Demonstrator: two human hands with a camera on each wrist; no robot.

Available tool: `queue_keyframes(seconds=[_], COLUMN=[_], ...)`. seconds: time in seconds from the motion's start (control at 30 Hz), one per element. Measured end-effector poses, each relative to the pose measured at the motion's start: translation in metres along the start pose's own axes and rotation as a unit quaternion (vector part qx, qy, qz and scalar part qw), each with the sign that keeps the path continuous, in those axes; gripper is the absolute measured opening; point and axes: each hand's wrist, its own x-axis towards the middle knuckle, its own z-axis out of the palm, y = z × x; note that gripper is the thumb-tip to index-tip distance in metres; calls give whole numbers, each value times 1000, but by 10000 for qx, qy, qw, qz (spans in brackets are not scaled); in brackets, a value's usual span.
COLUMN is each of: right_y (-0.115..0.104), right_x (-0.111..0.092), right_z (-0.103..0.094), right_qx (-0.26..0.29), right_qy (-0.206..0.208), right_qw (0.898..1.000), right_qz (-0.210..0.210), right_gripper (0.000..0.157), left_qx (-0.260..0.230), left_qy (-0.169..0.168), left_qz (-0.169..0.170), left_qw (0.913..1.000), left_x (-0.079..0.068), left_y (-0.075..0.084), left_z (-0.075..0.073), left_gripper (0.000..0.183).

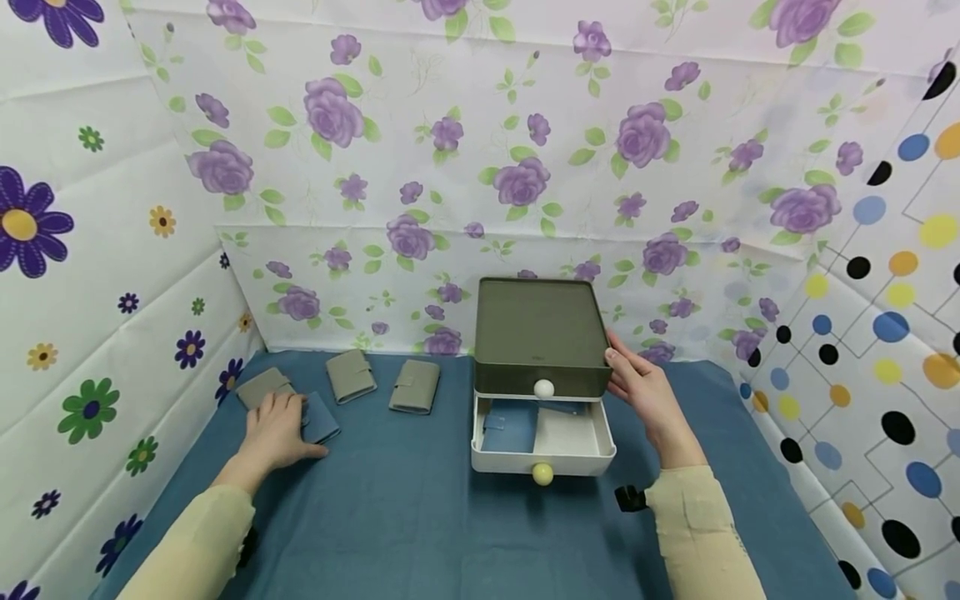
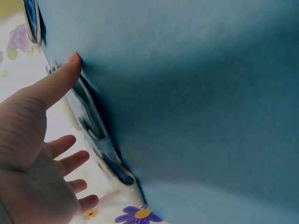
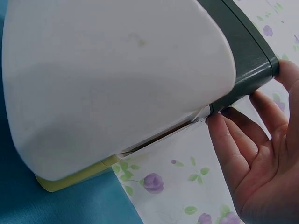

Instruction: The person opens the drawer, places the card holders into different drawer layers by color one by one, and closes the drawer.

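Observation:
My left hand (image 1: pixel 273 433) hovers over or touches a blue card wallet (image 1: pixel 321 419) and a grey card wallet (image 1: pixel 264 386) at the table's left. Its fingers are spread and loosely bent in the left wrist view, not closed round either wallet. My right hand (image 1: pixel 643 393) holds the right side of a small drawer box (image 1: pixel 540 321) with a dark green top, thumb at the top edge and fingers against the side. The box's white lower drawer (image 1: pixel 502 462) with a yellow knob is pulled out. Inside lies a blue wallet (image 1: pixel 512 427), with another blue piece (image 1: pixel 562 407) behind, partly hidden.
Two more grey card wallets, one tilted (image 1: pixel 350 376) and one straighter (image 1: pixel 415 387), lie between my left hand and the box. A blue cloth (image 1: pixel 390 517) covers the table. Patterned sheets (image 1: pixel 450 167) stand behind and at both sides.

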Motion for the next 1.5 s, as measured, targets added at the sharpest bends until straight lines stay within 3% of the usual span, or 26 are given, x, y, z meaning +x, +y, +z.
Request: queue_keyframes(seconds=[0.27, 0.73, 1.1, 1.27, 1.5], right_y=[0, 2, 1, 2, 2], right_x=[0, 4, 4, 4, 2], right_z=[0, 1, -1, -1, -2], right_qx=[32, 70, 85, 24, -34], right_qy=[-33, 20, 30, -17, -1], right_qw=[10000, 10000, 10000, 10000, 10000], right_qz=[27, 0, 27, 57, 59], right_gripper=[67, 68, 66, 65, 65], left_qx=[420, 155, 854, 825, 662], left_qy=[-437, -988, -1603, -1632, -1656], left_qz=[-178, -362, -244, -142, 40], left_qw=[9980, 9943, 9831, 9830, 9840], left_x=[14, 19, 24, 23, 23], left_y=[-4, -2, 15, 17, 17], left_z=[-6, -10, -19, -24, -30], left_gripper=[118, 120, 118, 111, 83])
